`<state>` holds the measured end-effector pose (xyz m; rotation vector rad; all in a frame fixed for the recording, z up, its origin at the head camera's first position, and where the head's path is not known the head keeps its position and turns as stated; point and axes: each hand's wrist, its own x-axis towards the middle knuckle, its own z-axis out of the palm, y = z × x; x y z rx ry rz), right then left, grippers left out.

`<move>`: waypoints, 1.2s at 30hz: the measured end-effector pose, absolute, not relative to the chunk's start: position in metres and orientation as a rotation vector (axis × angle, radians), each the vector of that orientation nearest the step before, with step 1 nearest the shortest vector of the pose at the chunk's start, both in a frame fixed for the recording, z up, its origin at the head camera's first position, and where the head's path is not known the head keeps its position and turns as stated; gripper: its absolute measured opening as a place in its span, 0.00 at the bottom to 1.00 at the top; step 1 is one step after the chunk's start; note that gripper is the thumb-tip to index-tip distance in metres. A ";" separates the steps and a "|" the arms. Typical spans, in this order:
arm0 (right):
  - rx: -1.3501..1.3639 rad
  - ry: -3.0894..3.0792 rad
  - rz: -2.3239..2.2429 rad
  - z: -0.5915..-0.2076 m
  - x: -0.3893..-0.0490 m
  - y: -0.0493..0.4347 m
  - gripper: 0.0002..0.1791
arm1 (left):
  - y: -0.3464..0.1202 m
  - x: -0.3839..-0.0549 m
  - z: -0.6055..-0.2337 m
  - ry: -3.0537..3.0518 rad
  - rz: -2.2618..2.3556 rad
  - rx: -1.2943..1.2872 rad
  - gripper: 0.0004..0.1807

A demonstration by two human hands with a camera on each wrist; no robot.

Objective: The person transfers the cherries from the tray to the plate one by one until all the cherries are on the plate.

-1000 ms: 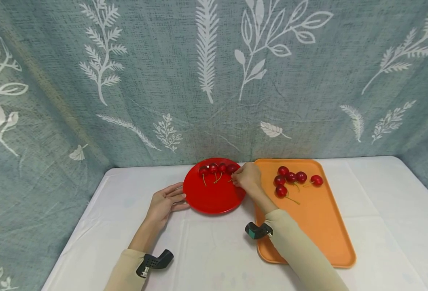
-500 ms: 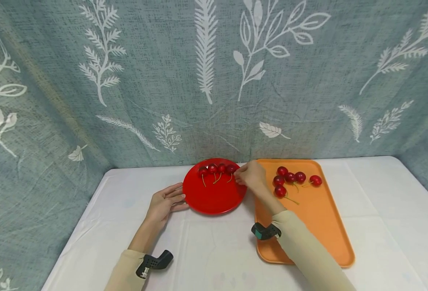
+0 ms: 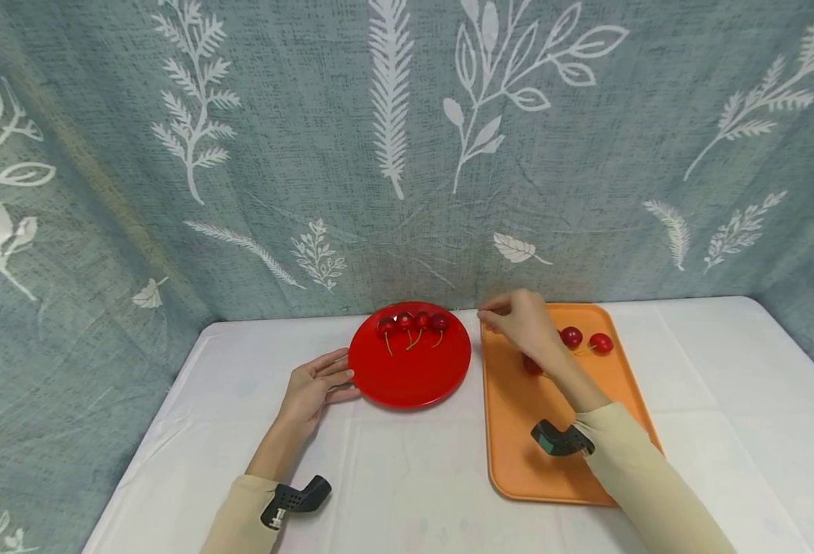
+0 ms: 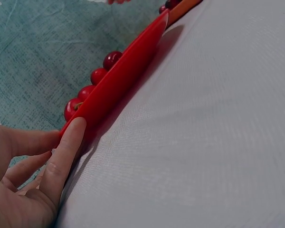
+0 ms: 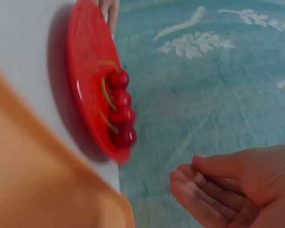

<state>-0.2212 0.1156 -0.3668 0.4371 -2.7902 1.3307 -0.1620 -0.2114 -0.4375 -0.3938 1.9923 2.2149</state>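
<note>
Red plate [image 3: 410,377], four lined up; R hand [image 3: 526,322] w/ nothing in it

Head cam: row of four cherries [image 3: 422,320] along the plate's far side, stems toward the wearer. More cherries [image 3: 571,336] on the orange tray [image 3: 518,462], some poss. hidden under the R hand, which hangs over the tray's far L corner. L hand [image 3: 308,392] at the plate's L rim. Looks like we're between cherries: one placed, next to fetch.

L wrist cam: L hand's digits straight, touching the plate's edge, prob. steadying it.

R wrist cam: a bit blurry; R hand's fingers loosely bent, nothing pinched. Next move prob. calls for a light pinch on one tray cherry, w/o nudging its neighbours, then lining it up at the row's R end.
</note>
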 end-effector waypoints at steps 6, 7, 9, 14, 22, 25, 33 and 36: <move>0.433 -2.885 1.176 -0.368 -0.214 0.154 0.11 | -0.210 -0.163 -0.439 1.988 2.222 -0.407 0.27; 0.435 -2.897 1.161 -0.369 -0.213 0.159 0.11 | -0.210 -0.162 -0.439 1.986 2.222 -0.409 0.27; 0.449 -2.912 1.135 -0.372 -0.210 0.167 0.10 | -0.210 -0.162 -0.438 1.984 2.219 -0.409 0.27; 0.470 -2.928 1.084 -0.379 -0.202 0.184 0.08 | -0.210 -0.161 -0.438 1.988 2.215 -0.405 0.27; 0.504 -2.972 1.009 -0.387 -0.195 0.200 0.05 | -0.209 -0.162 -0.436 1.985 2.215 -0.416 0.27; 0.514 -2.998 0.962 -0.389 -0.192 0.202 0.05 | -0.209 -0.162 -0.436 1.980 2.218 -0.414 0.27; 0.509 -3.104 0.902 -0.397 -0.188 0.202 0.03 | -0.210 -0.162 -0.436 1.991 2.211 -0.414 0.27; 0.482 -3.120 0.899 -0.402 -0.189 0.201 0.04 | -0.210 -0.162 -0.436 1.991 2.209 -0.412 0.27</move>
